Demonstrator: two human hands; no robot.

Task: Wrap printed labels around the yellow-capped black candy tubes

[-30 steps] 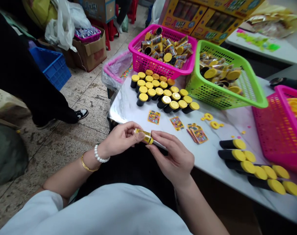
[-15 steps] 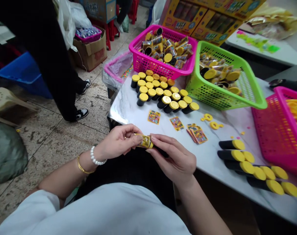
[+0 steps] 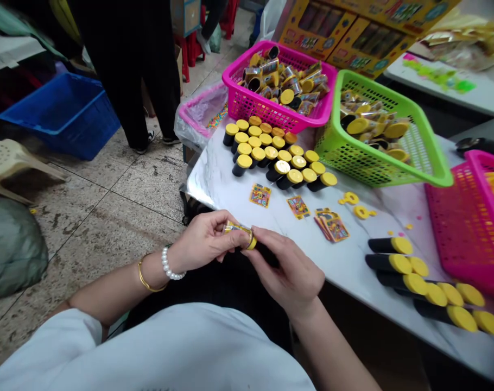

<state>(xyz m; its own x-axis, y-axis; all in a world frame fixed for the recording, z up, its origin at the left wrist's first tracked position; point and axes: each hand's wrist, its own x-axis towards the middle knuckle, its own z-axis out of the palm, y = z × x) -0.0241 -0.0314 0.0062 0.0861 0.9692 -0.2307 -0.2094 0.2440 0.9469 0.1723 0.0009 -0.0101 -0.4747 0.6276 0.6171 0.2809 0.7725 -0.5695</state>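
Observation:
Both hands meet over my lap at the table's near edge, around a small clear tube with a yellow printed wrap and yellow cap (image 3: 237, 228). My left hand (image 3: 209, 241) pinches its body, the thumb lying along it. My right hand (image 3: 285, 266) grips the capped end between thumb and fingers. Just beyond, printed yellow cards (image 3: 260, 195) lie on the white marbled table (image 3: 214, 179), some of them in a small stack (image 3: 331, 224). Black tubes with yellow caps (image 3: 283, 156) stand in a cluster behind the cards. More capped black tubes (image 3: 393, 264) lie to the right.
A pink basket (image 3: 279, 119) and a green basket (image 3: 377, 168) hold finished-looking wrapped tubes. Another pink basket (image 3: 454, 217) has yellow parts. Yellow ring pieces (image 3: 359, 206) lie on the table. A person in black trousers (image 3: 128, 70) stands left, near a blue bin (image 3: 63, 117) and stool (image 3: 14, 163).
My left thumb has slid along the tube towards its capped end. The view has turned slightly left, and the person in black trousers stands differently, now farther right in the picture.

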